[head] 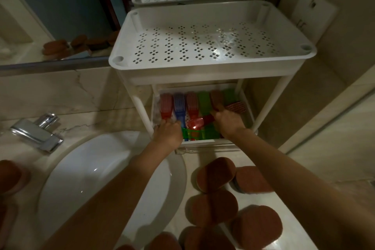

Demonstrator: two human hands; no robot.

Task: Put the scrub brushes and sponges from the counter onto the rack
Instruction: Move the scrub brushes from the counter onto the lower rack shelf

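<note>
A white two-tier rack (pixel 203 75) stands on the counter behind the sink. Its perforated top tray holds nothing. The lower tray holds several scrub brushes side by side: red (pixel 166 105), blue (pixel 179 105), pink (pixel 191 103), green (pixel 204 101) and brown (pixel 217 97). My left hand (pixel 168 134) rests at the handles of the red and blue brushes. My right hand (pixel 228 121) grips the handle of the brown brush. Several brown oval sponges (pixel 216 174) lie on the counter in front of the rack.
A white sink basin (pixel 97 178) with a chrome tap (pixel 38 132) lies to the left. Another brown sponge (pixel 10 176) sits at the far left edge. A mirror (pixel 50 16) behind reflects the rack and sponges. A wall stands close on the right.
</note>
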